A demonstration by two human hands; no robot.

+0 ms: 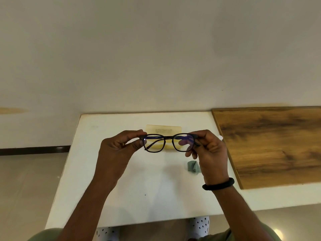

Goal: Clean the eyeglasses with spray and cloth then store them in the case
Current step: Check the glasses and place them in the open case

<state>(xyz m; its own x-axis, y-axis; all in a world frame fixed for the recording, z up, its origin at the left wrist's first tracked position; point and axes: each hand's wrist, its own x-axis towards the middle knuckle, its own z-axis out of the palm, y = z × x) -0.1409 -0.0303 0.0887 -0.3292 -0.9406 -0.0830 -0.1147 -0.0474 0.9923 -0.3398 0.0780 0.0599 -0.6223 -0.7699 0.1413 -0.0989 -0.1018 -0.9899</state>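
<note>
Head view: left hand (118, 146) and right hand (210, 148) each pinch a corner of the glasses (169, 142); cloth (193, 167) lies below the right fingers.

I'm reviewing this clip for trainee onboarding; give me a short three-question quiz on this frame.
1. True or false: both hands grip the eyeglasses.
2. Where does the green cloth lie? A) on the white table, near the right hand B) on the wooden board C) in the left hand
3. What pale yellow thing lies on the table behind the glasses?

Key:
1. True: left hand and right hand hold the frame ends.
2. A
3. The case.
</note>
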